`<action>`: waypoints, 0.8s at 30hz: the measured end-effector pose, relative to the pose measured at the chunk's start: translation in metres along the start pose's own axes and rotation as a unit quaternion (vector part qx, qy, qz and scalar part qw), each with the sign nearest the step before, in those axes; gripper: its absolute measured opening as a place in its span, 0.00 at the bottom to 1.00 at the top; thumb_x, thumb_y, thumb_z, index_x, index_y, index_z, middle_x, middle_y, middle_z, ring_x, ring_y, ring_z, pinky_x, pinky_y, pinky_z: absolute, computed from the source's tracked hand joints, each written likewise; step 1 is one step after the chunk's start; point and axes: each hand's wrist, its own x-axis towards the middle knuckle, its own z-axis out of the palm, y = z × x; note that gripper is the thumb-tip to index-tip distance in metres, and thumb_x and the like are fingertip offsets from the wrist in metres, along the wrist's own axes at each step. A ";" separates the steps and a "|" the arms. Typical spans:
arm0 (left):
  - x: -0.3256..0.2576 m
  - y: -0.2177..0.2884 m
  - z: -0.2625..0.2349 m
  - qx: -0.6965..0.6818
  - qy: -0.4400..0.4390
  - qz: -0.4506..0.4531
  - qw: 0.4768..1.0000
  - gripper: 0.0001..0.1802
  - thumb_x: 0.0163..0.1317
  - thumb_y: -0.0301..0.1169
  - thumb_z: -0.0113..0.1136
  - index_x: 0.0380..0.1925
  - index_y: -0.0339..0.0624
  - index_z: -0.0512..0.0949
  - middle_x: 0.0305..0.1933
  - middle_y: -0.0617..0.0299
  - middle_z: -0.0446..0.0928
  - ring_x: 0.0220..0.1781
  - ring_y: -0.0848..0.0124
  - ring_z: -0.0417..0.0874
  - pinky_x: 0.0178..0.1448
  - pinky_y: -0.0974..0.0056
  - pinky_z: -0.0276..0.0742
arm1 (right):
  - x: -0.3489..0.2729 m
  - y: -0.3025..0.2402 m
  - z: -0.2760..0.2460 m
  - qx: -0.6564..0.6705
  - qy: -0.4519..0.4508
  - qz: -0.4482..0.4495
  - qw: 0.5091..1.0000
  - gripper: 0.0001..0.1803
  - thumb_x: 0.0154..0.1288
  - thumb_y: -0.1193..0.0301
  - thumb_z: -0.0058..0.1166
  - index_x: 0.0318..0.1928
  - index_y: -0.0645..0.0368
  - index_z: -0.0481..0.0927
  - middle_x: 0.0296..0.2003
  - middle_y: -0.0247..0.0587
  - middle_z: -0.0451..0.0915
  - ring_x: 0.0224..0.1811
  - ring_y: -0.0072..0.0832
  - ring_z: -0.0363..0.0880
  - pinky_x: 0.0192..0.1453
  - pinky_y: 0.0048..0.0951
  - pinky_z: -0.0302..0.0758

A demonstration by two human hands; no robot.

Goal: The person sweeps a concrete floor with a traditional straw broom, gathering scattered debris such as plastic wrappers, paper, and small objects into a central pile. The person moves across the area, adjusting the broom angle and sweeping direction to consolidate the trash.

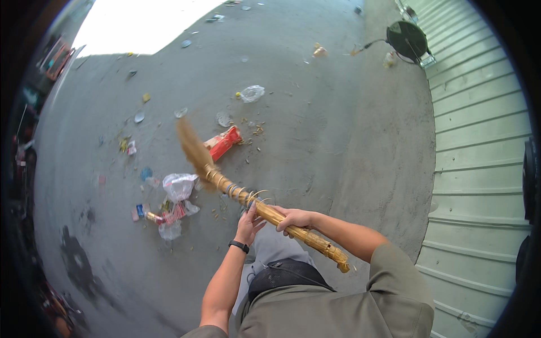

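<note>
Firmly between both hands' fingers (288, 217), broom (265, 210).

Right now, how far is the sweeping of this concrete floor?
Partly done, it seems. Some litter, with a white plastic bag, already lies together. In hand: the left hand and right hand grip the straw broom, its blurred bristles beside a red packet. Left: a clear bag and scattered scraps lie farther out.
</note>
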 end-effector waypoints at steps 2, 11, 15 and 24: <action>-0.023 -0.034 -0.027 -0.104 0.097 0.115 0.983 0.20 0.65 0.41 0.65 0.44 0.36 0.75 0.39 0.58 0.79 0.39 0.65 0.83 0.42 0.61 0.82 | 0.018 0.013 0.047 -0.029 -0.047 0.033 0.998 0.53 0.59 0.76 0.58 0.78 0.40 0.42 0.39 0.40 0.75 0.30 0.26 0.78 0.31 0.31 0.78; -0.196 -0.189 -0.256 -0.309 0.440 0.154 0.829 0.18 0.58 0.38 0.65 0.39 0.36 0.75 0.33 0.58 0.77 0.33 0.62 0.82 0.36 0.57 0.79 | 0.102 0.140 0.252 -0.143 -0.229 0.262 0.926 0.44 0.62 0.75 0.56 0.76 0.46 0.51 0.37 0.40 0.75 0.34 0.25 0.78 0.32 0.29 0.78; -0.226 -0.263 -0.305 -0.396 0.412 0.074 0.817 0.24 0.62 0.52 0.60 0.43 0.42 0.74 0.40 0.56 0.78 0.46 0.60 0.82 0.50 0.53 0.80 | 0.175 0.205 0.299 -0.075 -0.261 0.336 0.902 0.39 0.61 0.74 0.54 0.73 0.44 0.57 0.31 0.38 0.73 0.28 0.23 0.74 0.28 0.26 0.74; 0.009 -0.314 -0.196 -0.367 0.307 -0.021 0.878 0.13 0.60 0.40 0.57 0.36 0.43 0.74 0.30 0.58 0.77 0.32 0.63 0.80 0.40 0.56 0.77 | 0.144 0.229 0.107 0.078 0.016 0.306 0.949 0.38 0.61 0.76 0.53 0.72 0.37 0.63 0.27 0.39 0.74 0.21 0.25 0.72 0.22 0.27 0.72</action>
